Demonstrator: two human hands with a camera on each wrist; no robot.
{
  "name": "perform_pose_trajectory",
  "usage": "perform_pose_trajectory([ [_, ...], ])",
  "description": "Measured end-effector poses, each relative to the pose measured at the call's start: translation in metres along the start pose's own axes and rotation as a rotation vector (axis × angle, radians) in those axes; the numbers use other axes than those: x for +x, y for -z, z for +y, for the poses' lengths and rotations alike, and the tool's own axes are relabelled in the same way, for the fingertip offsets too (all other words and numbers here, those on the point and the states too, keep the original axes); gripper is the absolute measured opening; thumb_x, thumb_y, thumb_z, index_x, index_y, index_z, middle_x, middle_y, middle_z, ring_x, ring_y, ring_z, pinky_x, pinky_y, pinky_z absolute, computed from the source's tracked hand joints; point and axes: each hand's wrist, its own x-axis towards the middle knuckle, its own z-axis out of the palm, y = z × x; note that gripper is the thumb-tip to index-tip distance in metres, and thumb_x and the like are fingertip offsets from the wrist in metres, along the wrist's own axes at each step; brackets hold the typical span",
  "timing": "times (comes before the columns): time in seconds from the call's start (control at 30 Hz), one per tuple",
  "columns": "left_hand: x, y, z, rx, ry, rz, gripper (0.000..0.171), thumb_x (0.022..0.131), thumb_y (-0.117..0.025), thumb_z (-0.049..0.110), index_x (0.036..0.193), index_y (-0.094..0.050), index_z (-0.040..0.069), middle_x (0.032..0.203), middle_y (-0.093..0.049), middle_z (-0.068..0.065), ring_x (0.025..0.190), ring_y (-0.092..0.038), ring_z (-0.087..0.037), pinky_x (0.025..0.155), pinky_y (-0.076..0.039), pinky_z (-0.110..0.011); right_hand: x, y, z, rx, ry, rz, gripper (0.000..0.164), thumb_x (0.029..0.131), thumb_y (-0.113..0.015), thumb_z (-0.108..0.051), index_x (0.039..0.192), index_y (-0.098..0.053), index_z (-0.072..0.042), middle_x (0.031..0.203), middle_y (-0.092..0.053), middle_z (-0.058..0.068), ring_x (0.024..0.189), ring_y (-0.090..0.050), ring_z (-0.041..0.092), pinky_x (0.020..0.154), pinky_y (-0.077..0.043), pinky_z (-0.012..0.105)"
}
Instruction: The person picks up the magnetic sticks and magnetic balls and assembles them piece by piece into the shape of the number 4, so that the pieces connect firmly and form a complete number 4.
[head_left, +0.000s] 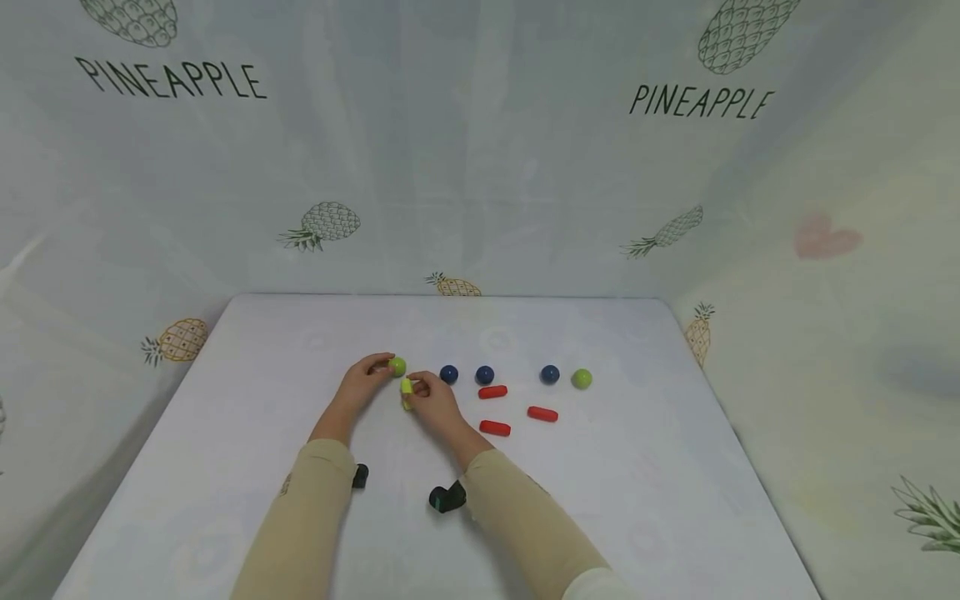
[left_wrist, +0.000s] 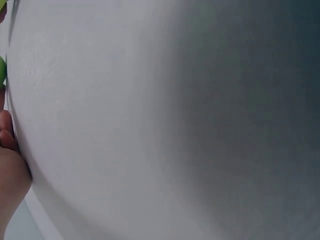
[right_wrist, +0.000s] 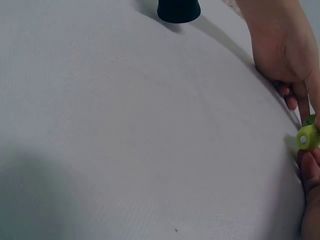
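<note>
My left hand (head_left: 366,379) pinches a lime-green ball (head_left: 397,367) at the left of the row of balls. Part of this ball (left_wrist: 2,71) shows at the edge of the left wrist view. Close by, my right hand (head_left: 437,402) holds a short yellow-green rod (head_left: 407,394) between thumb and fingers, just in front of the ball. A pale dot marks the rod's end (right_wrist: 304,139) in the right wrist view. Nearest to the right hand is a dark blue ball (head_left: 449,374), just beyond it.
Right of the hands lie two more dark blue balls (head_left: 485,375) (head_left: 550,374) and a second lime-green ball (head_left: 582,378). Three red rods (head_left: 492,392) (head_left: 495,428) (head_left: 542,414) lie in front of them. The white table (head_left: 637,500) meets a pineapple-printed curtain (head_left: 480,167).
</note>
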Motion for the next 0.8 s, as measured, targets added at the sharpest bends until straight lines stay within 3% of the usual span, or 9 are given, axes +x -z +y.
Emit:
perform_pose_trajectory([
  [0.3, 0.0023, -0.0022, 0.0019, 0.004, 0.012, -0.015, 0.041, 0.097, -0.061, 0.029, 0.135, -0.057, 0.013, 0.134, -0.055, -0.013, 0.11, -0.047, -0.029, 0.094, -0.037, -0.046, 0.003, 0.0015, 0.0045, 0.065, -0.004, 0.002, 0.032, 0.086, -0.074, -0.013, 0.117, -0.066, -0.007, 0.092, -0.063, -0.003, 0.079, -0.056, 0.007, 0.069, -0.048, 0.021],
  [0.47, 0.0005, -0.0021, 0.0019, 0.011, 0.042, -0.058, 0.044, 0.097, -0.061, 0.034, 0.137, -0.057, 0.016, 0.14, -0.051, -0.012, 0.122, -0.044, -0.031, 0.102, -0.034, -0.052, 0.0032, 0.0017, 0.0066, 0.109, -0.048, 0.001, 0.031, 0.083, -0.076, -0.011, 0.112, -0.065, -0.006, 0.089, -0.063, -0.002, 0.076, -0.058, 0.007, 0.067, -0.051, 0.021],
  [0.73, -0.0012, -0.0031, 0.0054, 0.039, 0.028, -0.067, 0.042, 0.097, -0.061, 0.03, 0.135, -0.058, 0.013, 0.139, -0.051, -0.014, 0.116, -0.046, -0.031, 0.099, -0.035, -0.051, 0.0067, 0.0028, 0.0056, 0.078, -0.071, 0.006, 0.03, 0.082, -0.079, -0.013, 0.108, -0.066, -0.005, 0.084, -0.064, -0.002, 0.073, -0.059, 0.008, 0.066, -0.051, 0.022],
  [0.8, -0.0009, -0.0028, 0.005, 0.043, 0.029, -0.078, 0.043, 0.097, -0.062, 0.031, 0.135, -0.059, 0.013, 0.142, -0.049, -0.013, 0.123, -0.045, -0.032, 0.103, -0.034, -0.052, 0.0073, 0.0031, 0.005, 0.065, -0.081, 0.001, 0.03, 0.082, -0.08, -0.014, 0.107, -0.066, -0.005, 0.082, -0.063, -0.003, 0.072, -0.058, 0.007, 0.066, -0.05, 0.021],
])
